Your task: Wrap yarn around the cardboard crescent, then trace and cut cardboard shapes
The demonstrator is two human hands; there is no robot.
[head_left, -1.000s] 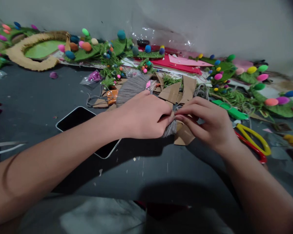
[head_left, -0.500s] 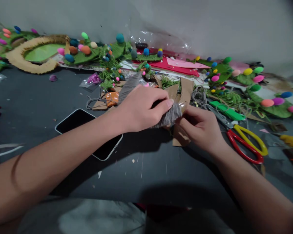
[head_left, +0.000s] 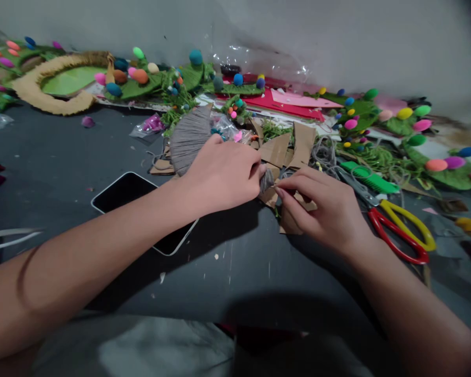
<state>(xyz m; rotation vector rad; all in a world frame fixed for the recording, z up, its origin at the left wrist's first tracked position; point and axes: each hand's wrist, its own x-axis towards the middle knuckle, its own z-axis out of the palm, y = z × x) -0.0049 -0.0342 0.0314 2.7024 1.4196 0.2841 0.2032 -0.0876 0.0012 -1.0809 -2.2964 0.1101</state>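
Observation:
A curved piece wrapped in grey yarn [head_left: 189,137] runs behind and under my left hand [head_left: 227,175], whose fingers are closed round it. Its narrow wrapped end peeks out between my two hands. My right hand [head_left: 325,207] pinches at that end with thumb and forefinger; what lies between the fingertips is too small to make out. Cut cardboard pieces [head_left: 277,150] lie just behind and beneath my hands. A phone [head_left: 127,192] with a dark screen rests partly under my left forearm.
Scissors with red and yellow handles [head_left: 398,256] and a green comb [head_left: 371,178] lie at the right. Grey yarn [head_left: 324,152] is tangled near them. Green leaf shapes with coloured balls [head_left: 141,77] and a tan C-shaped ring [head_left: 27,93] line the wall.
The yarn-wrapped piece has turned and shifted left, showing more of its curve. My right hand has moved slightly left, and less of the wrapped end shows between my hands.

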